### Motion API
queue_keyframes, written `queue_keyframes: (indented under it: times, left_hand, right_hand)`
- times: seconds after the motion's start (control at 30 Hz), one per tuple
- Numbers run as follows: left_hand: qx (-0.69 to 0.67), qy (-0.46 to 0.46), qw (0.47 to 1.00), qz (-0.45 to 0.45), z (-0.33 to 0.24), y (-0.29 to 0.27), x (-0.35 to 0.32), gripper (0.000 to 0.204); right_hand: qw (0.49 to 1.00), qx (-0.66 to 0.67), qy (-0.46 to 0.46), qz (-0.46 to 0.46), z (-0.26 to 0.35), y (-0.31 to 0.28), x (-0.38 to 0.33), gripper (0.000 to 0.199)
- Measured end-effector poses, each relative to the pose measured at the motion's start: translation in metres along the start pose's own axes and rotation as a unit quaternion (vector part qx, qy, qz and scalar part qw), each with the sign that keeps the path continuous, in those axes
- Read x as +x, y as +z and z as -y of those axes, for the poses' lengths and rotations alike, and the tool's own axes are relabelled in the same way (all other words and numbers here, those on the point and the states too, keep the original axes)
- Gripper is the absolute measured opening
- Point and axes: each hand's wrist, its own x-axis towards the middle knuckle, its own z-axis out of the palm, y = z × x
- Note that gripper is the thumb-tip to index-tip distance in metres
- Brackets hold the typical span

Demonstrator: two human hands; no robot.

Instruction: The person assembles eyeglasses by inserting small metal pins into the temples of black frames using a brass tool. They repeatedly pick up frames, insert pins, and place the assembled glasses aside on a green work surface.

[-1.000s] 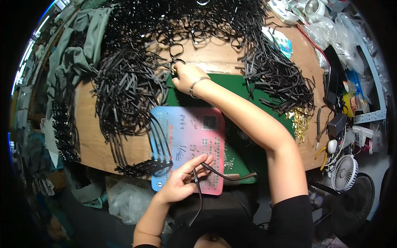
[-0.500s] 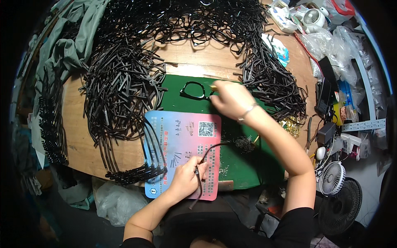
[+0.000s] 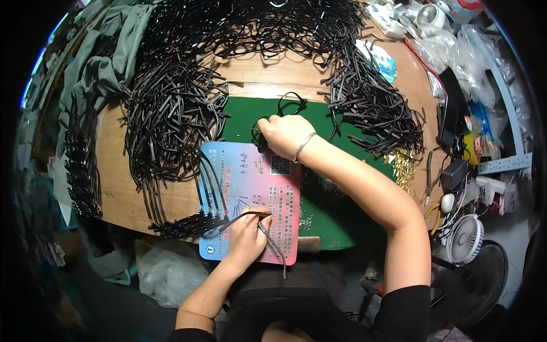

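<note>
My left hand [image 3: 246, 236] is closed around dark eyeglass temples [image 3: 274, 248], slim arms that cross in its fingers above the pink-and-blue printed card [image 3: 289, 233]. Farther off, my right hand [image 3: 286, 135] is curled over a black eyeglass frame [image 3: 303, 104] at the far part of the green mat [image 3: 342, 228]. One rim shows beyond the knuckles and part of the other beside the fingertips. The fingers partly hide the frame, and a small yellowish thing at the fingertips is too small to name. Tiny metallic bits [image 3: 306, 218] lie on the mat.
Heaps of loose temples lie left [image 3: 171, 114] and right [image 3: 376, 108] of the mat. Glossy black frames [image 3: 273, 48] fill the table's far side. Several temples [image 3: 188, 225] stick out at the near left edge. A white fan [image 3: 464, 238] stands at right.
My right hand has moved left, and the frame under it has turned, with one rim now pointing away. My left hand has shifted slightly left and up, and the temples in it have swung round.
</note>
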Motion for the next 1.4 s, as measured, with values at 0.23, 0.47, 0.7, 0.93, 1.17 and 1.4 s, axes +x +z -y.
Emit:
queue_keyframes:
  times: [0.23, 0.47, 0.7, 0.93, 1.17, 1.4]
  left_hand:
    - [0.015, 0.034, 0.998, -0.043, 0.004, 0.008, -0.003, 0.010]
    - [0.010, 0.034, 0.998, -0.044, 0.001, 0.008, -0.001, 0.009]
    - [0.018, 0.027, 0.998, -0.046, 0.001, 0.015, 0.000, 0.010]
    - [-0.189, -0.204, 0.960, -0.030, 0.006, -0.001, -0.009, 0.007]
    - [-0.305, -0.266, 0.914, -0.005, -0.026, 0.006, 0.013, 0.011]
    - [-0.224, -0.235, 0.946, 0.014, -0.013, 0.020, 0.008, 0.013]
  right_hand:
    - [0.972, 0.192, 0.138, -0.018, -0.022, 0.007, -0.003, 0.024]
    - [0.958, 0.129, 0.252, -0.053, -0.005, -0.007, 0.009, 0.028]
    - [0.959, 0.138, 0.244, -0.050, -0.016, -0.005, 0.012, 0.022]
    - [0.963, 0.258, 0.039, -0.065, 0.020, -0.012, -0.106, 0.016]
    - [0.944, 0.322, 0.072, -0.023, 0.067, 0.043, -0.204, 0.017]
    - [0.949, 0.303, 0.073, -0.041, 0.040, 0.033, -0.197, 0.033]
